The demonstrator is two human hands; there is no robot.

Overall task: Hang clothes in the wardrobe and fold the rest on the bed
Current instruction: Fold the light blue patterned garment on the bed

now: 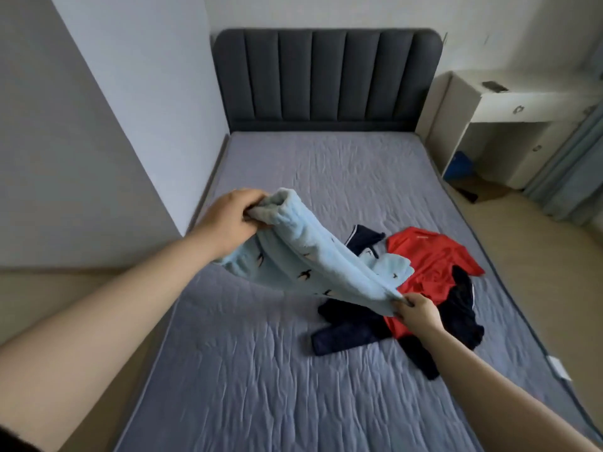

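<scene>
A light blue fleece garment (310, 259) with small dark bird prints hangs stretched above the bed (261, 370). My left hand (233, 220) grips its upper end at the left. My right hand (416, 313) pinches its lower end at the right. Under and behind it lies a pile: a red shirt (427, 256), a dark navy garment (346, 331) at the front, a black piece with a white stripe (463, 308) at the right, and another navy piece (362, 239) at the back.
The grey quilted mattress reaches up to a dark padded headboard (326, 79). A white wall (98, 125) runs close along the bed's left side. A white desk (509, 125) and a grey curtain (574, 168) stand at the right, with wood floor (528, 249) beside the bed.
</scene>
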